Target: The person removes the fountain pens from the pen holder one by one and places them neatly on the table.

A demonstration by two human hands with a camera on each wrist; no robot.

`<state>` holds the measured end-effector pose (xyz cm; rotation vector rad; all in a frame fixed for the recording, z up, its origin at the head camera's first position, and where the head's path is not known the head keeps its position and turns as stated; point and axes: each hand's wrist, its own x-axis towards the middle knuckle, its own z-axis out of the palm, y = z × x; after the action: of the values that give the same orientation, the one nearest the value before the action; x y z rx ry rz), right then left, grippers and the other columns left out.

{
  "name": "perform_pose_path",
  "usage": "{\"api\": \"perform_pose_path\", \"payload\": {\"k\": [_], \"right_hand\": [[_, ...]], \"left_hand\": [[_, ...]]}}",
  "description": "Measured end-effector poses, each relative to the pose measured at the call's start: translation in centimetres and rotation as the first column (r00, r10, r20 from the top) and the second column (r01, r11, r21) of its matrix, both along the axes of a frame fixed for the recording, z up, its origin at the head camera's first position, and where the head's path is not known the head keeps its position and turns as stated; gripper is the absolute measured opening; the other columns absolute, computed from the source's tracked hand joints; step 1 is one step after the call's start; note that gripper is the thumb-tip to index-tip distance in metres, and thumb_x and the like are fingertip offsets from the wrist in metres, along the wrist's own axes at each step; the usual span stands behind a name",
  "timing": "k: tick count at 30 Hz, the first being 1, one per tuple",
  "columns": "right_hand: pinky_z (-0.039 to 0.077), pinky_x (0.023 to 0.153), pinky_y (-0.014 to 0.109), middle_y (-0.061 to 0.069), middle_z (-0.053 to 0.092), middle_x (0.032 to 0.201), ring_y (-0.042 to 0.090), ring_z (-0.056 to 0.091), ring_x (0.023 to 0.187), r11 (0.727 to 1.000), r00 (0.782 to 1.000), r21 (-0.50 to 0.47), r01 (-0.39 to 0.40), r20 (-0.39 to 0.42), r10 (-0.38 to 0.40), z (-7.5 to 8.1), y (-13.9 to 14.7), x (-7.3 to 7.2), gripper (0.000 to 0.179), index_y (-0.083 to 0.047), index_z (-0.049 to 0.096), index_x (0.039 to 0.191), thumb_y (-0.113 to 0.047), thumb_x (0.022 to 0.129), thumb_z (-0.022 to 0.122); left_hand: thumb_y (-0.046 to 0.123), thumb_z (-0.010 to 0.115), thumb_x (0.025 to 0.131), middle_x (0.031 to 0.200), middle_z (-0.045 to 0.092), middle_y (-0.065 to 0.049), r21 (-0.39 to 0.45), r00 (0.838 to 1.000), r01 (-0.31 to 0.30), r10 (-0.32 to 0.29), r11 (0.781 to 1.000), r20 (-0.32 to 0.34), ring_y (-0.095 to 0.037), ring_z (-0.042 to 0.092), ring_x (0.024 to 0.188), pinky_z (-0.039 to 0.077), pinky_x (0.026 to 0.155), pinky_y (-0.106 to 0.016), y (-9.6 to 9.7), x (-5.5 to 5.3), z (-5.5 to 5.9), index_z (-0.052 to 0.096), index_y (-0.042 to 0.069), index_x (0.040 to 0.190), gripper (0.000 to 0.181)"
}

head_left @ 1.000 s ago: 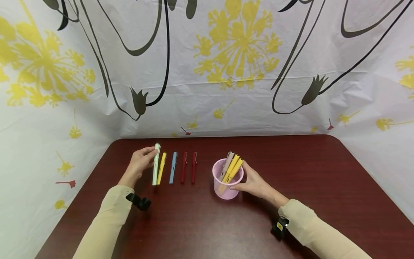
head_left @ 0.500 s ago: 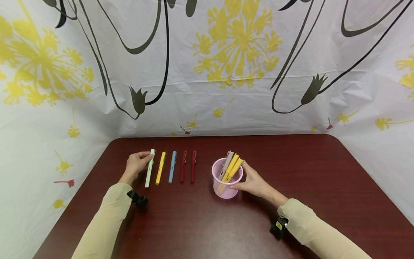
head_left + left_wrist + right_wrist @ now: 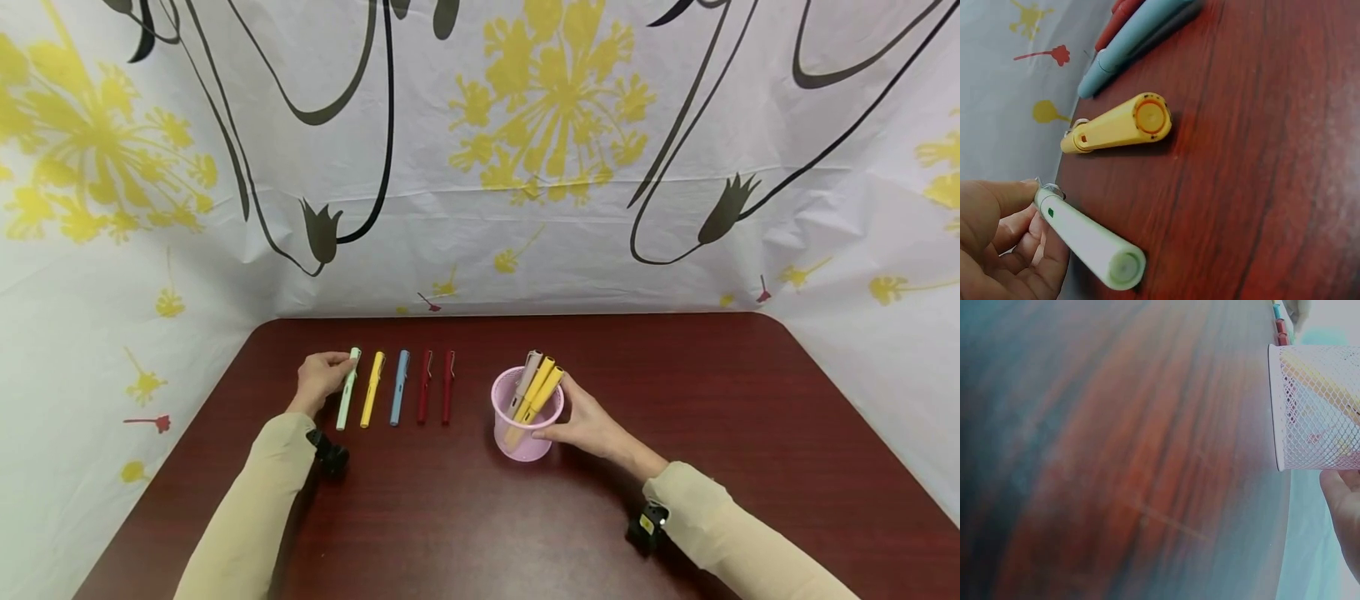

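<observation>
At the left end of a row of pens, my left hand (image 3: 318, 382) pinches a pale green pen (image 3: 347, 397) by its capped end. In the left wrist view this pen (image 3: 1088, 242) lies low along the table, thumb and fingertips by its clip. Just right of it lies a yellow pen (image 3: 372, 392), then a blue pen (image 3: 400, 390) and two dark red pens, one (image 3: 425, 390) beside the other (image 3: 448, 390). My right hand (image 3: 588, 421) grips the side of a pink mesh pen cup (image 3: 534, 452), which holds a grey pen (image 3: 527, 379) and two yellow pens (image 3: 538, 385).
The dark red-brown table (image 3: 465, 517) ends at a white patterned cloth (image 3: 420, 275) hanging behind it and at both sides. A camera (image 3: 330, 458) sits on the left wrist and another (image 3: 647, 527) on the right wrist.
The left hand has lowered the pale green pen and shifted it left, away from the yellow pen, to the row's end. The right hand stays on the pen cup.
</observation>
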<state>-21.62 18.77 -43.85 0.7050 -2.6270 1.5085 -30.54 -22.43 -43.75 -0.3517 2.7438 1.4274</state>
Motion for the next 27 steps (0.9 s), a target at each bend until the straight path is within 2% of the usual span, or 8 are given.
{"api": "perform_pose_path", "payload": {"k": [3,7,16,27], "right_hand": [[0.043,0.098,0.036,0.015,0.048,0.133,0.025,0.048,0.116,1.0,1.0,0.0,0.0,0.007,0.0,0.05,-0.02,0.08,0.095,-0.001,0.031,0.141,-0.017,0.065,0.086],[0.043,0.097,0.033,0.015,0.049,0.133,0.024,0.049,0.115,1.0,1.0,-0.004,-0.005,0.01,0.005,0.15,-0.06,0.12,0.095,-0.001,0.031,0.141,-0.017,0.065,0.086],[0.043,0.098,0.032,0.015,0.049,0.132,0.023,0.049,0.115,1.0,1.0,0.0,-0.001,0.007,0.001,0.2,-0.05,0.03,0.094,-0.001,0.032,0.14,-0.018,0.065,0.086],[0.043,0.097,0.029,0.014,0.05,0.13,0.022,0.049,0.113,1.0,1.0,-0.008,0.001,0.018,-0.001,0.13,-0.06,0.02,0.092,-0.002,0.033,0.139,-0.018,0.065,0.086]], "left_hand": [[0.027,0.057,0.094,0.112,0.063,-0.021,-0.041,1.0,-0.013,0.014,0.999,0.002,-0.016,0.061,0.078,0.052,0.065,-0.026,0.12,-0.2,-0.12,0.061,0.0,0.122,0.039],[0.027,0.059,0.093,0.112,0.064,-0.021,-0.105,1.0,-0.008,0.007,0.994,-0.009,-0.021,0.06,0.078,0.049,0.06,-0.026,0.34,-0.34,-0.17,0.063,0.0,0.119,0.038],[0.028,0.061,0.091,0.111,0.065,-0.018,-0.167,0.999,-0.029,0.025,0.985,-0.03,-0.026,0.06,0.084,0.05,0.066,-0.033,0.83,-0.55,-0.12,0.066,0.003,0.115,0.035],[0.028,0.061,0.092,0.111,0.066,-0.018,-0.178,0.998,-0.042,0.033,0.983,-0.051,-0.028,0.061,0.087,0.05,0.07,-0.036,0.85,-0.45,-0.44,0.066,0.004,0.116,0.034]]}}
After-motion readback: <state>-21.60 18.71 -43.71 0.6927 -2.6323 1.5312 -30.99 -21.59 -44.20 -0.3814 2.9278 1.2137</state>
